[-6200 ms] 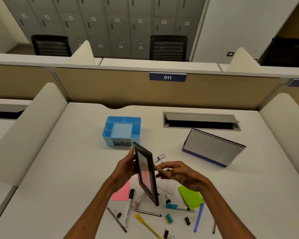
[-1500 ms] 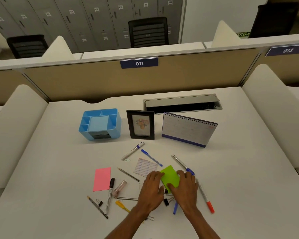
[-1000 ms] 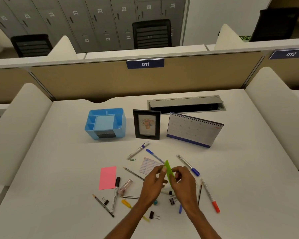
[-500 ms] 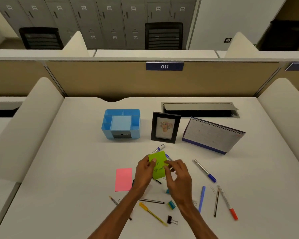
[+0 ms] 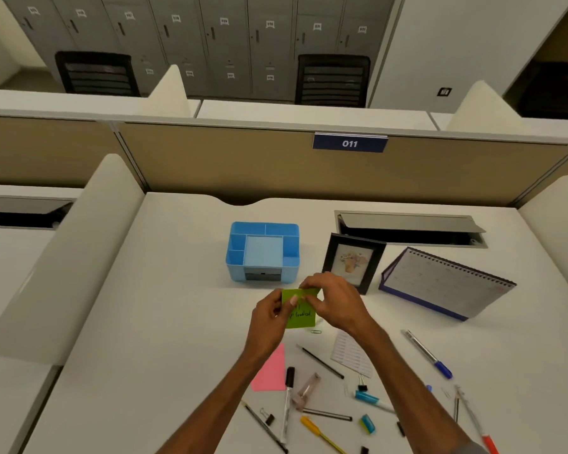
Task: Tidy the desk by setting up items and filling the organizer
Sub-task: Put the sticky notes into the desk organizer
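Note:
A green sticky-note pad [image 5: 301,316] with handwriting is held above the desk between both hands. My left hand [image 5: 269,319] grips its left edge with the thumb on its face. My right hand [image 5: 336,303] pinches its top edge. Just beyond stands the blue organizer [image 5: 263,252], its compartments showing nothing inside. A black photo frame [image 5: 353,262] and a spiral desk calendar [image 5: 446,283] stand upright to its right. A pink sticky pad [image 5: 271,371] lies on the desk [image 5: 164,322] partly under my left forearm.
Several pens, markers, binder clips and a label sheet [image 5: 351,353] lie scattered on the near half of the desk. A blue-capped pen [image 5: 428,353] lies to the right. An open cable tray [image 5: 410,229] sits at the back; padded dividers flank both sides.
Both hands picked the green pad off the desk and carried it up and forward toward the organizer. My right hand has shifted to the pad's top edge.

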`<state>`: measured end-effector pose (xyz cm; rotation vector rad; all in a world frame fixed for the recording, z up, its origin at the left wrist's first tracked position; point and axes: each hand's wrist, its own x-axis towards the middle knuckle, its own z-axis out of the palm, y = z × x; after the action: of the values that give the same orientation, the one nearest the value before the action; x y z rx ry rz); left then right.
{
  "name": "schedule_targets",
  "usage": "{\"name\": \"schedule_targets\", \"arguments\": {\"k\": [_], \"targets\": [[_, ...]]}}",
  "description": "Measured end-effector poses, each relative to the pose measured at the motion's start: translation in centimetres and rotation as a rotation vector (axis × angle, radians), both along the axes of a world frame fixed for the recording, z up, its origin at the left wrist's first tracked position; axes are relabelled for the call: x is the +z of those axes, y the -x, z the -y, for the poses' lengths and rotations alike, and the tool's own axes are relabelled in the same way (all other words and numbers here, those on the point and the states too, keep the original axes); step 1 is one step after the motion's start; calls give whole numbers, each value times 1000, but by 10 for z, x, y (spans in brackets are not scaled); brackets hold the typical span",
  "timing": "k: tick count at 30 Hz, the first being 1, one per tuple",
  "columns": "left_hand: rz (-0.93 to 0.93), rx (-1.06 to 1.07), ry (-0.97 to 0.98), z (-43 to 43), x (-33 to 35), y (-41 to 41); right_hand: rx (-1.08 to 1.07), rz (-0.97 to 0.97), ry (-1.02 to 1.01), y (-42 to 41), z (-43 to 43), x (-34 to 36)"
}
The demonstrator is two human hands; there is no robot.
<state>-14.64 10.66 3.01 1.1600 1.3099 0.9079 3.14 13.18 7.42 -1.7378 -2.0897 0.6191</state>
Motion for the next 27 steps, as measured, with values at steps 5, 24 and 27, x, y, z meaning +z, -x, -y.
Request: {"name": "schedule_targets", "arguments": {"k": [5,24,27], "targets": [[-66,49,-7,-25,1,25,-93,-91,-87,15,-58,21],[-138,4,270,-26,-58,106,-159,252,-54,51,-206,-3],[-135,-13,284,-28,-60,106,-160,252,-28,54,-211,-11]]}}
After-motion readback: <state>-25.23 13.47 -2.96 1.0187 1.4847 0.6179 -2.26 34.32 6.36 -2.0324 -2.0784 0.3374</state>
